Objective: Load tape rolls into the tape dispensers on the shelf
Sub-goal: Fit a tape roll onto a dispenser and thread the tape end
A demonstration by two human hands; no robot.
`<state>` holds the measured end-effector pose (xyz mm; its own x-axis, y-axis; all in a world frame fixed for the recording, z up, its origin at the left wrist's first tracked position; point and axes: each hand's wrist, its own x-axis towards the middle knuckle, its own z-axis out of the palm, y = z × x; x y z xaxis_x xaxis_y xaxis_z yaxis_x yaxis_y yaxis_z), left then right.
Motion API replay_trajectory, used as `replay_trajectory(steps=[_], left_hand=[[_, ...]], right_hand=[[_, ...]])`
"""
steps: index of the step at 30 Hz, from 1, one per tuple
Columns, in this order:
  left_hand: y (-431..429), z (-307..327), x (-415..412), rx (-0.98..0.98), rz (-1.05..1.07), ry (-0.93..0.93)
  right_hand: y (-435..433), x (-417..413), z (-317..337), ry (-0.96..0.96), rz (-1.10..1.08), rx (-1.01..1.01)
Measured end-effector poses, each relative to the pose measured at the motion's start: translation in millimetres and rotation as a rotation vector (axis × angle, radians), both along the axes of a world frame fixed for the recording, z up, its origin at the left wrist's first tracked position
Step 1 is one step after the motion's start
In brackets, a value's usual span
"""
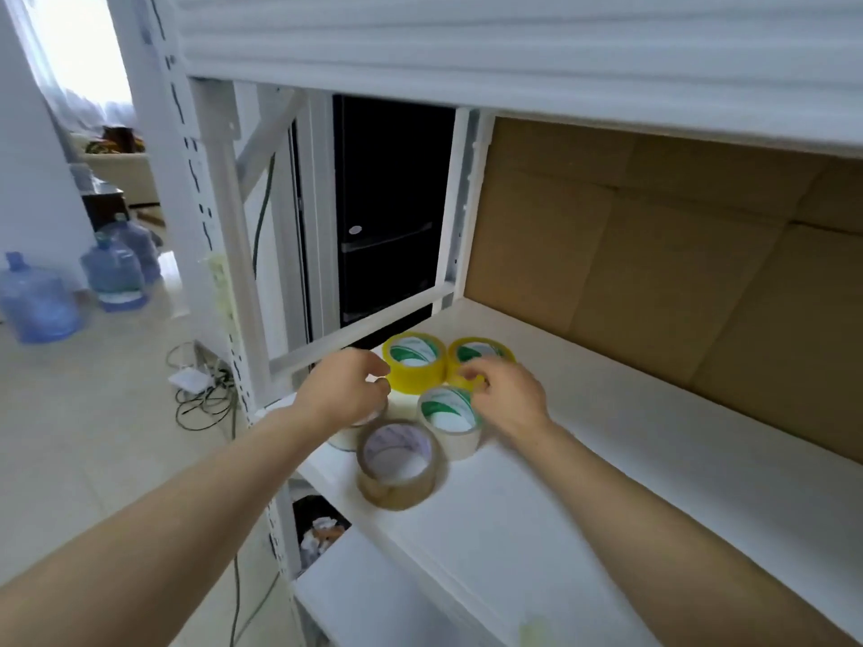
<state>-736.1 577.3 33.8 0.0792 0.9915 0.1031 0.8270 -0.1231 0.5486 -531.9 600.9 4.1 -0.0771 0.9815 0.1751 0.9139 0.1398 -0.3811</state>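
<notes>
while tape rolls (pixel 413 366) crowd the shelf's (pixel 537 530) left edge, both hands (pixel 348 389) hover unclenched.

The shelf (pixel 583 483) lies bare to the right and front of the rolls (pixel 415 361), leaving open passage there. Cardboard (pixel 654 273) walls off the back. The upper shelf (pixel 513 53) caps the room overhead, and a post (pixel 224 254) bounds the left end.
</notes>
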Motion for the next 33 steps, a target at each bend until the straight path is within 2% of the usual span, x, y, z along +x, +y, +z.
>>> replay_trajectory(steps=[3, 6, 11, 13, 18, 20, 22, 24, 29, 33], left_hand=[[37, 0, -9, -0.017, -0.115, -0.008], [56, 0, -12, -0.026, -0.167, -0.053], [84, -4, -15, -0.049, -0.270, -0.061], [87, -4, -5, -0.067, -0.307, -0.134], [67, 8, 59, -0.124, -0.448, -0.440], [41, 21, 98, -0.227, -0.494, -0.610], [5, 31, 136, -0.406, -0.536, -0.721], [-35, 37, 174, -0.577, -0.621, -0.751], [-158, 44, 276, -0.916, -0.785, -0.933], [-266, 40, 348, -1.025, -0.873, -0.913]], right_hand=[[43, 9, -6, -0.162, -0.129, -0.065], [60, 25, -17, -0.351, -0.139, -0.206], [51, 25, -13, -0.400, -0.224, -0.208], [35, 30, -8, -0.240, -0.297, -0.168], [-43, 48, 24, 0.689, -0.454, 0.067], [-84, 58, 34, 0.866, -0.465, 0.120], [-127, 73, 36, 0.918, -0.472, 0.181], [-173, 92, 38, 0.947, -0.484, 0.242], [-310, 151, 42, 0.960, -0.577, 0.366], [-428, 199, 36, 0.870, -0.717, 0.460]])
